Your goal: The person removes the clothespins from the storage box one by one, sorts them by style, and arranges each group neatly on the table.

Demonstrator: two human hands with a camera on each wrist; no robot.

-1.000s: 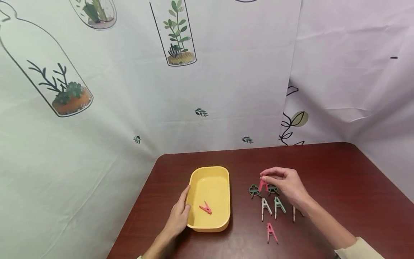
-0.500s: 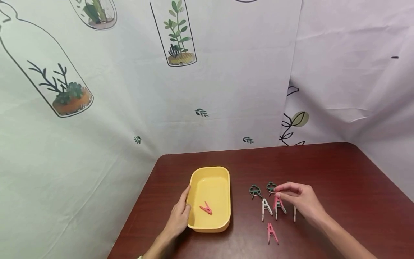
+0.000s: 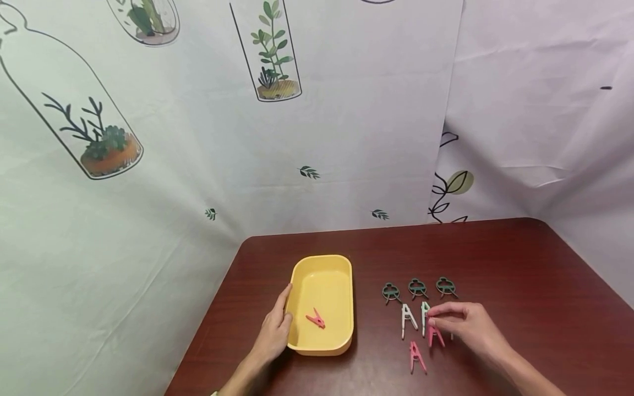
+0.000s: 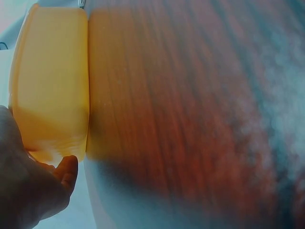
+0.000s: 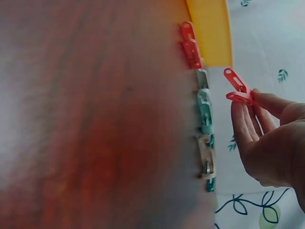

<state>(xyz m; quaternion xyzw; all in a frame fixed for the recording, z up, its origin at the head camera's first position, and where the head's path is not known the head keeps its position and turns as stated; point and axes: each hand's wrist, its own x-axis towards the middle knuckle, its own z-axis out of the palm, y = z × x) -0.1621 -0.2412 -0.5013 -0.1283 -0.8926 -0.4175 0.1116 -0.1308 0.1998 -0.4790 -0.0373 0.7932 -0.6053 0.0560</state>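
Observation:
A yellow plastic tub (image 3: 324,286) stands on the left part of the table with one pink clothespin (image 3: 316,318) inside. My left hand (image 3: 271,330) rests along the tub's left outer side, fingers nearly straight, the thumb against its near corner. Between thumb and fingertips, my right hand (image 3: 468,324) pinches a second pink clothespin (image 5: 240,90), its legs pointing down in the head view. Just left of that hand are a mint clothespin (image 3: 424,318) and a white clothespin (image 3: 407,320). Another pink clothespin (image 3: 416,357) lies nearer me. A pale clothespin (image 5: 207,157) is mostly covered by the right hand in the head view.
Three dark green round clips (image 3: 417,287) form a row behind the clothespins. The dark red-brown table (image 3: 535,275) reaches back to a white fabric backdrop (image 3: 346,137) printed with plants and jars, which also hangs along both sides.
Carrying the pink clothespin, my right hand has moved right and nearer me, from over the round clips to beside the mint clothespin. My left hand and the tub have stayed put.

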